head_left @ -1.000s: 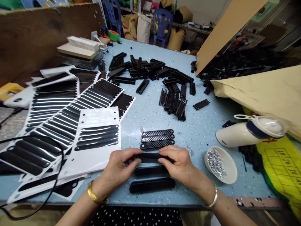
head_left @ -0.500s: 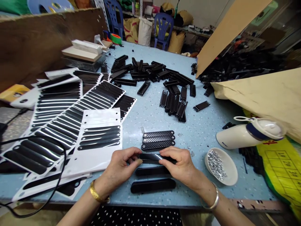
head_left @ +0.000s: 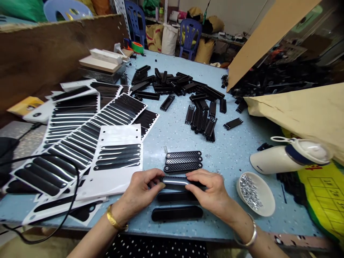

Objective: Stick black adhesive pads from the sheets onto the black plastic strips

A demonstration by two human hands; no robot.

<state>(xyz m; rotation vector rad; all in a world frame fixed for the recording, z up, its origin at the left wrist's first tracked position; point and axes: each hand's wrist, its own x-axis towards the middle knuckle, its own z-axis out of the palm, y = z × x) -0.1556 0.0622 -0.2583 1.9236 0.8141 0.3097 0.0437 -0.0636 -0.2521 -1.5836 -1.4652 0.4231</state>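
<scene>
My left hand (head_left: 142, 188) pinches the left end of a glossy black strip (head_left: 175, 180) between thumb and fingers. The right end lies under the closed fingers of my right hand (head_left: 212, 188). The strip is held level, low at the table; what lies beneath it is hard to see. Just nearer to me are a second black piece (head_left: 176, 196), partly covered by my right hand, and a smooth rounded black bar (head_left: 177, 213). Beyond my fingertips, three textured black handle-like bars (head_left: 183, 161) with bright screws sit side by side.
Sheets of black adhesive strips (head_left: 88, 136) overlap on the left, with a dark cable (head_left: 77, 179) across them. Black plastic parts (head_left: 177, 84) are heaped at the back. On the right are a bowl of small metal pieces (head_left: 268, 200) and a white bottle (head_left: 276, 157) lying down.
The whole scene has shifted slightly right and down in view. Both hands keep hold of the strip, whose shine now runs along its length; it looks tilted a little differently.
</scene>
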